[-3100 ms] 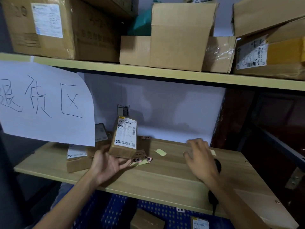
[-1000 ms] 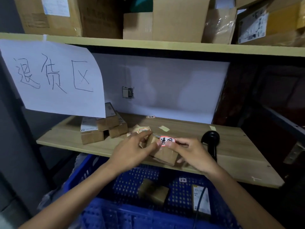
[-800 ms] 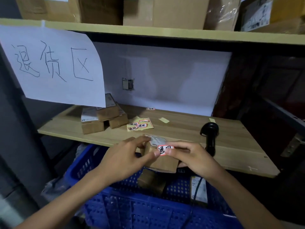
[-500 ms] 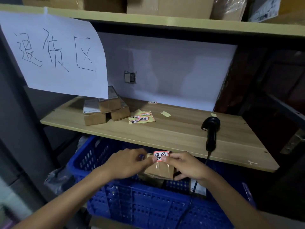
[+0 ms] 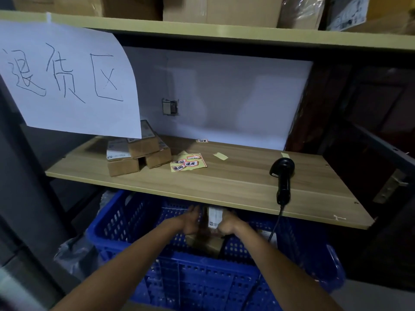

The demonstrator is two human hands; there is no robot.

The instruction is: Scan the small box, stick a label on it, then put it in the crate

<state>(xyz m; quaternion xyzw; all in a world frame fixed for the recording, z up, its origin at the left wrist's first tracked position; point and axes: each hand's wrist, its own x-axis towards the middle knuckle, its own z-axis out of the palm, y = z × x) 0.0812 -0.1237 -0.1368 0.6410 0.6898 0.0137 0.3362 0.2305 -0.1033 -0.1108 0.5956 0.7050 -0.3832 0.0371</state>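
Half a second back I had the small box (image 5: pixel 215 217) up in front of the shelf edge; now both my hands have dropped it inside the blue crate (image 5: pixel 143 223), under the shelf. My left hand (image 5: pixel 190 221) and right hand (image 5: pixel 226 223) press its two sides, holding it between them, white label facing me. Above, the wooden shelf (image 5: pixel 224 182) carries stacked boxes (image 5: pixel 137 151), a yellow sticker sheet (image 5: pixel 188 162) and the black scanner (image 5: pixel 282 176), whose cable hangs over the front edge into the crate. A handwritten paper sign (image 5: pixel 67 79) hangs at left. The shelf edge sits close above my hands.
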